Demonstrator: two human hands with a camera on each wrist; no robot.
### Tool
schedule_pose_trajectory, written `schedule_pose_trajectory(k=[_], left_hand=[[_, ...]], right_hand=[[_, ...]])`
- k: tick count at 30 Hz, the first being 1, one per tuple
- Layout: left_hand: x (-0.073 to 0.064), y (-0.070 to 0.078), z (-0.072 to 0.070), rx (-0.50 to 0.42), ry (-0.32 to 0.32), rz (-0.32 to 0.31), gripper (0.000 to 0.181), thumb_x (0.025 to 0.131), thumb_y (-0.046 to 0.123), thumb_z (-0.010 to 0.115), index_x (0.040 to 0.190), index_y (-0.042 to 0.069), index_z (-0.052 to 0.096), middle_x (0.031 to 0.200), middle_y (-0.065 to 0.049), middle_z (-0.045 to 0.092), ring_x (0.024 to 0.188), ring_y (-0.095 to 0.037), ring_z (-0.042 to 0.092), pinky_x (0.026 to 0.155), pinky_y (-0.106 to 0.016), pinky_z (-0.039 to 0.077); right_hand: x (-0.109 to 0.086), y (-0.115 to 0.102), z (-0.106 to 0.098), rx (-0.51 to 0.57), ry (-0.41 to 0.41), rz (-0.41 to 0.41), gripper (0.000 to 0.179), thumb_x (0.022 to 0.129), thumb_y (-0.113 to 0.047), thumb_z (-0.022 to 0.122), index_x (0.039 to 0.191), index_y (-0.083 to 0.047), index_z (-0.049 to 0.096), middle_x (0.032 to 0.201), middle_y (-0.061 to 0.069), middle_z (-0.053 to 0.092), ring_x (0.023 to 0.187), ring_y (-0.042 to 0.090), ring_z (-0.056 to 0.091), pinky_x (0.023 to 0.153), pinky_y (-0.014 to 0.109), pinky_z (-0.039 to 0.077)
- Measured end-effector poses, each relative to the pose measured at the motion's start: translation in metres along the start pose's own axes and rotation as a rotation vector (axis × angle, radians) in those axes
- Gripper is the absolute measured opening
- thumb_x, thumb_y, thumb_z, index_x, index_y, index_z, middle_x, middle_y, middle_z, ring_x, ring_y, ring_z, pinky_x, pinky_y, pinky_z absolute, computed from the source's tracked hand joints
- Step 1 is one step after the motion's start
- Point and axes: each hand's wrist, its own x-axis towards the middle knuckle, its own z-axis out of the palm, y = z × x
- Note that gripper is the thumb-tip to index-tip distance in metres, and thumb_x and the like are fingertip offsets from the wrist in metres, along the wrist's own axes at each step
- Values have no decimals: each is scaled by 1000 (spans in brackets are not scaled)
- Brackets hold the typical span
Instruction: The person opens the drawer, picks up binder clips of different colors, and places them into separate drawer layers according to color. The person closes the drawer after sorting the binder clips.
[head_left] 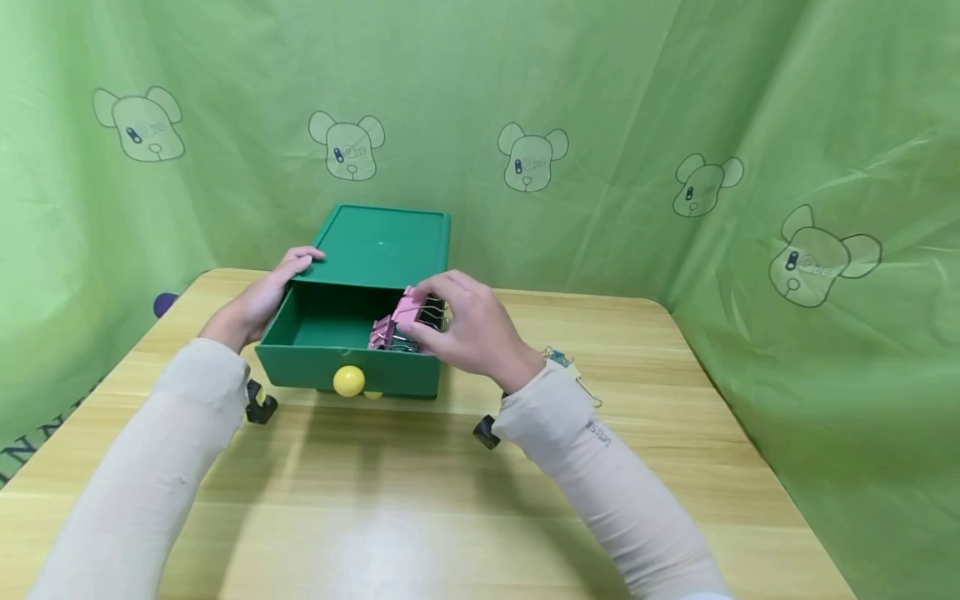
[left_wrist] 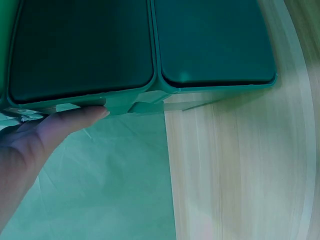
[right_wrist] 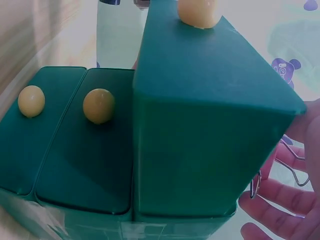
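A green drawer cabinet (head_left: 382, 246) stands on the table with its top drawer (head_left: 300, 367) pulled out. My left hand (head_left: 262, 300) rests against the cabinet's left side, fingertips on the top edge; its thumb (left_wrist: 75, 121) lies straight along the side. Over the drawer's right end, my right hand (head_left: 476, 329) pinches a pink binder clip (head_left: 408, 308) between thumb and fingers. Another pink binder clip (head_left: 381, 333) lies in the drawer just below. The held clip's wire handle (right_wrist: 295, 165) shows among the fingers in the right wrist view.
Lower drawers with yellow knobs (right_wrist: 98, 106) are closed beneath the top one. A blue binder clip (head_left: 558, 358) and a pale yellow one (head_left: 573, 372) lie on the table (head_left: 637, 467), partly behind the right forearm. Green curtains (head_left: 600, 83) surround the table.
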Motion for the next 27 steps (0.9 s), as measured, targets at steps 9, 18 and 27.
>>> schedule_pose_trajectory(k=[9, 18, 27], left_hand=[[-1, -1, 1, 0, 2, -5, 31, 102, 54, 27, 130, 42, 32, 156, -10, -6, 129, -46, 19, 92, -52, 35], [-2, -1, 0, -2, 8, -1, 30, 102, 54, 26, 129, 43, 33, 156, -12, -5, 128, -46, 20, 91, -50, 37], [-8, -2, 3, -37, 47, 101, 58, 101, 55, 25, 152, 31, 12, 159, -14, -5, 140, -41, 9, 107, -57, 22]], right_hand=[[5, -6, 5, 30, -20, -20, 31, 84, -28, 78, 104, -7, 67, 111, 5, 66, 106, 17, 59, 94, 26, 46], [7, -5, 6, 58, -67, 15, 42, 83, -35, 78, 113, -7, 66, 116, 4, 65, 112, 17, 57, 98, 28, 43], [-7, 15, 12, 232, 40, 90, 65, 87, -50, 68, 129, -1, 55, 137, 14, 50, 127, 23, 44, 100, 41, 42]])
